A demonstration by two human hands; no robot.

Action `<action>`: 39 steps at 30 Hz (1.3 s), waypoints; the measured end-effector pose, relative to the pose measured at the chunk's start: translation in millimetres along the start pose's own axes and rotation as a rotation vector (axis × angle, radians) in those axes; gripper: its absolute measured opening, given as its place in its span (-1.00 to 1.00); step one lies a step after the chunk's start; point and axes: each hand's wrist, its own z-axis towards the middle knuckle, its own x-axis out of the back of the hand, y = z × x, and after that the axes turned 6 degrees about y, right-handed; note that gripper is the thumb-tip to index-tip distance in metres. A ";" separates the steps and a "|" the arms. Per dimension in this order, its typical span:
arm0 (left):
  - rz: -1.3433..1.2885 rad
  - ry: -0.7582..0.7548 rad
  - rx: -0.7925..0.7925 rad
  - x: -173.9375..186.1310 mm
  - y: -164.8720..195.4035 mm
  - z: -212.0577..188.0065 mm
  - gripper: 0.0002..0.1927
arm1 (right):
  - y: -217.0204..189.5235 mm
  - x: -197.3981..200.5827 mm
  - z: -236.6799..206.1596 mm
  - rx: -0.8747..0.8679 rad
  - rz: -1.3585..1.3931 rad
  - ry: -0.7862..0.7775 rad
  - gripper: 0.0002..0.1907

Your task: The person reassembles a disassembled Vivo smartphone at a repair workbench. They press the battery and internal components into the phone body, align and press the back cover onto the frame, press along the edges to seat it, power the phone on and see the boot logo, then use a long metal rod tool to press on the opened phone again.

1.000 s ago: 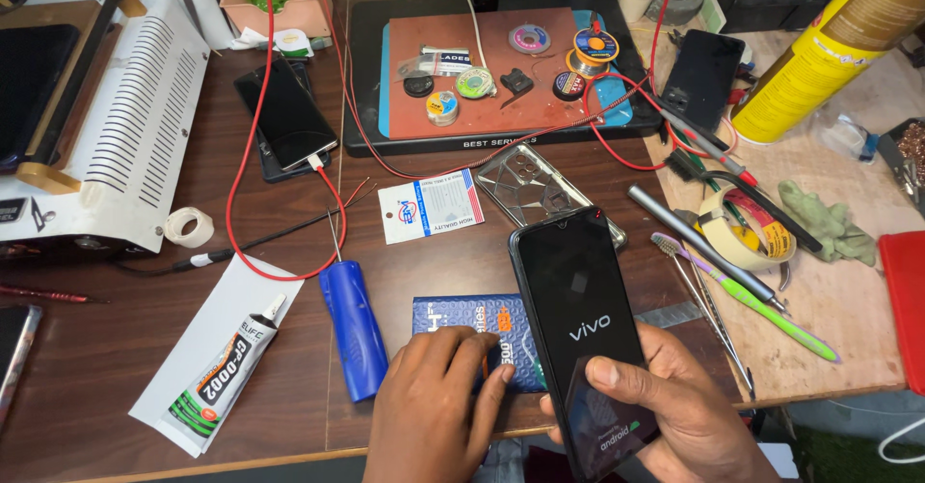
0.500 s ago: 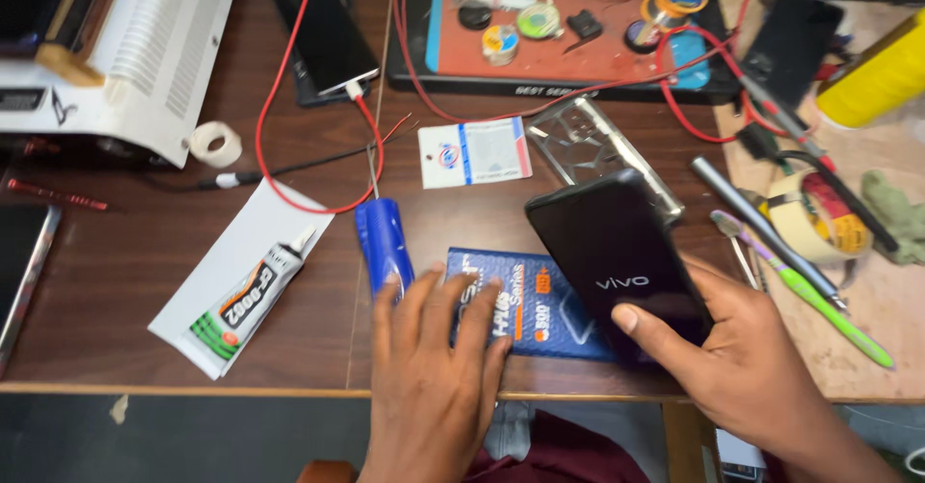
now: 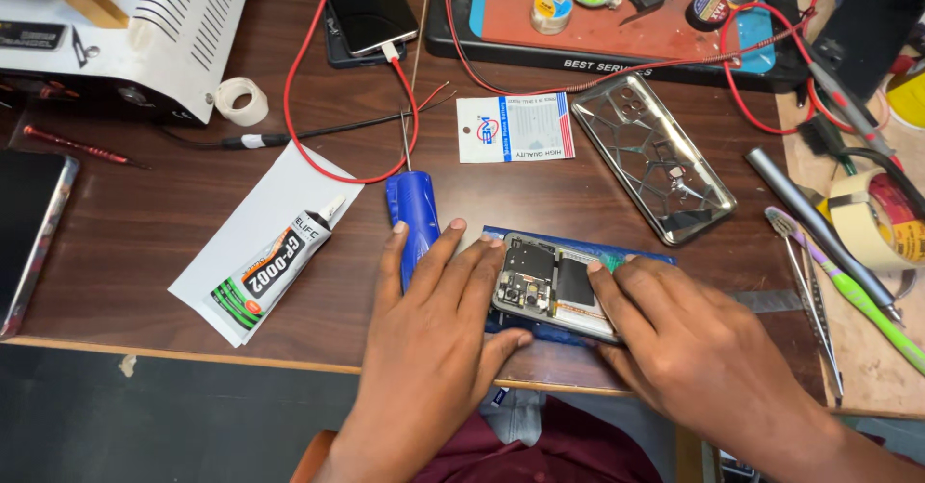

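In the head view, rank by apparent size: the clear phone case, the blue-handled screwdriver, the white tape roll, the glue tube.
1. Clear phone case.
2. Black-and-white glue tube and blue-handled screwdriver: similar length, too close to rank.
3. Small white tape roll.

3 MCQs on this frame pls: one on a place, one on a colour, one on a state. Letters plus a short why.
1. Where does the glue tube lie?
A. on a white paper sheet
B. on the orange mat
C. inside the clear case

2. What colour is the screwdriver handle?
A. green
B. blue
C. yellow

3. What state is the phone under the hands in?
A. sealed, screen up
B. back off, internals showing
C. inside a box

Answers:
1 A, the tube rests on the sheet left of the left hand.
2 B, blue handle by the left fingers.
3 B, circuit parts and camera modules show between the left hand and right hand.
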 end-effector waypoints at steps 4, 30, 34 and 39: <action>-0.098 -0.094 -0.037 9.3 -9.0 8.7 -0.11 | -1.8 -4.6 -1.3 0.012 0.009 0.022 -0.29; -0.171 -0.115 -0.080 -64.5 28.1 29.2 -0.04 | 67.0 -6.7 -22.3 -0.402 0.223 0.179 -0.76; -0.138 -0.098 -0.094 -68.9 26.8 24.0 -0.07 | 77.3 -1.5 -31.8 -0.515 0.334 0.249 -0.80; -0.147 -0.017 -0.096 -68.8 28.8 21.5 -0.12 | 92.6 9.5 -16.4 -0.560 0.183 0.235 -0.85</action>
